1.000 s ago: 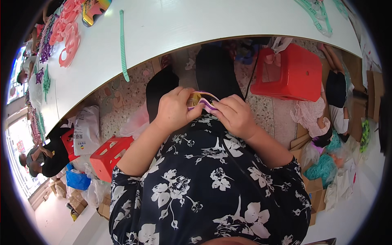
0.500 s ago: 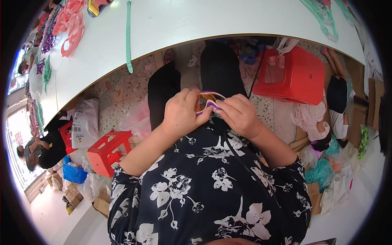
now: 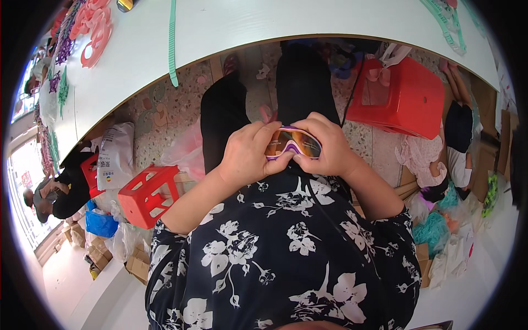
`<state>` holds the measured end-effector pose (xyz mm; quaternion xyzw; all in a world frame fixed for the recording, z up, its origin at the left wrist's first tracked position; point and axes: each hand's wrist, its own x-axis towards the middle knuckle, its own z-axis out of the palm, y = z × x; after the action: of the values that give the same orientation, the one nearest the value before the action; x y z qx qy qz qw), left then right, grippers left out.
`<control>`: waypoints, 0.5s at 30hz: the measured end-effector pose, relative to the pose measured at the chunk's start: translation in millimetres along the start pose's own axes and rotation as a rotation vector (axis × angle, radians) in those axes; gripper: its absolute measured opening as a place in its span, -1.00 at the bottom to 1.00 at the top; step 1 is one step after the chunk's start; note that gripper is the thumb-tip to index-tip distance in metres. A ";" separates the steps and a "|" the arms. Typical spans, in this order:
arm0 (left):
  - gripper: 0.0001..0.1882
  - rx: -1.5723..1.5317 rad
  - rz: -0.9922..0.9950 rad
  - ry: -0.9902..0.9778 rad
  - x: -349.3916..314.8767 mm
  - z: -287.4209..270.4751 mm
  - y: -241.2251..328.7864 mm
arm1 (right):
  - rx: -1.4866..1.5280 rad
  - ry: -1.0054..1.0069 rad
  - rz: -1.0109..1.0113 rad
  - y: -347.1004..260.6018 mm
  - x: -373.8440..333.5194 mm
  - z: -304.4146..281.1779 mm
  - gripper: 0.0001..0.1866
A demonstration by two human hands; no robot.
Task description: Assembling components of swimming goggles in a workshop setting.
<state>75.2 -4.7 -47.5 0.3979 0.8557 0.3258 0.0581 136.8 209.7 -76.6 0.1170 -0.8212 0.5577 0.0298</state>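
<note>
While both hands meet above the lap, the goggles [image 3: 291, 143] sit pinched between them, purple frame and amber lenses facing up. The left hand [image 3: 247, 155] curls closed on the goggles' left end; the right hand [image 3: 324, 146] grips the right end, fingers over the top rim. Just beyond the knuckles lie the knees, then the table [image 3: 264, 27] edge, leaving a narrow band of floor between. A green strap [image 3: 172, 44] hangs over that edge, well apart from the hands. 2 red stools flank the lap: a big stool [image 3: 401, 99] on the right, a small stool [image 3: 149, 193] on the left.
</note>
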 end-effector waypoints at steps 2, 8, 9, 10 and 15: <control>-0.43 -0.001 0.028 0.009 2.5 -8.6 3.6 | 0.034 0.014 0.036 1.8 -4.8 3.5 -0.56; -0.58 -0.119 0.299 -0.002 12.7 -25.8 -6.7 | 0.191 0.039 0.126 7.0 -10.5 13.0 -0.63; -0.61 -0.117 0.314 -0.023 13.2 -26.6 -7.1 | 0.193 0.034 0.121 7.9 -10.2 13.3 -0.64; -0.64 -0.116 0.329 -0.044 14.0 -27.7 -7.0 | 0.195 0.029 0.116 9.3 -9.3 13.3 -0.64; -0.69 -0.126 0.315 -0.067 10.6 -26.2 -1.8 | 0.198 0.015 0.094 9.8 -11.6 14.6 -0.65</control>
<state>57.5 -11.4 -26.5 0.5332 0.7582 0.3705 0.0596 147.1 201.5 -93.2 0.0769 -0.7665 0.6377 -0.0019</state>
